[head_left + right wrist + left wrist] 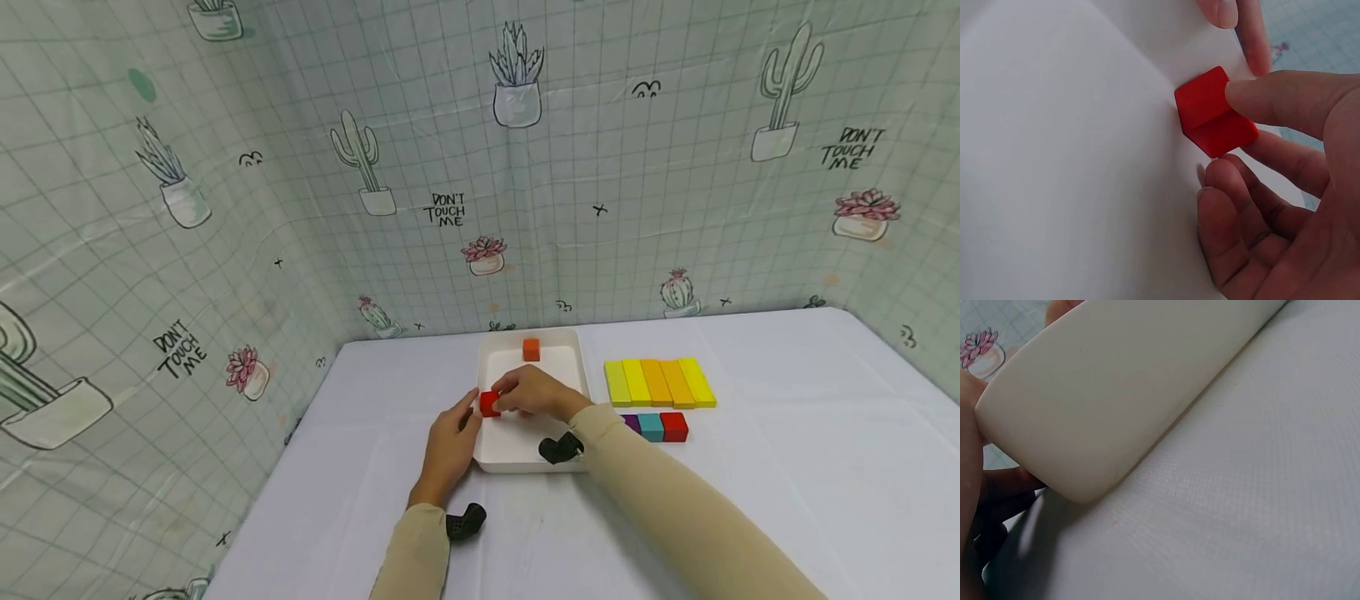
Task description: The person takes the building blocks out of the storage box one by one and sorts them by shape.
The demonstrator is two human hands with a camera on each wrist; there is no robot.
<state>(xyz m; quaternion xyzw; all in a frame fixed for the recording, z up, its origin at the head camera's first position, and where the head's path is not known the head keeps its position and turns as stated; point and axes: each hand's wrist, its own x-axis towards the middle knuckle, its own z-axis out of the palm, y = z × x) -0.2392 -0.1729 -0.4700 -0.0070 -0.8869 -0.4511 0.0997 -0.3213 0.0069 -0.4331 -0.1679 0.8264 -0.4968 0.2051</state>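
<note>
A red cube [490,404] sits at the left side of a white tray [517,454]. My right hand [534,392] pinches it; in the right wrist view the thumb lies on one face of the cube [1210,106] and the index finger is behind it, while the other fingers curl below. My left hand [447,442] holds the tray's left wall, with a thumb tip over the rim and other fingers outside. From the left wrist, the tray's outer wall [1104,394] fills much of the view. An orange cube [531,350] lies at the tray's far end.
Right of the tray, several yellow and orange flat blocks [660,383] lie side by side. Nearer stands a row of cubes, with purple, teal [651,427] and red [675,427] showing; the right sleeve [660,492] crosses in front of its left end. A patterned cloth hangs behind the table.
</note>
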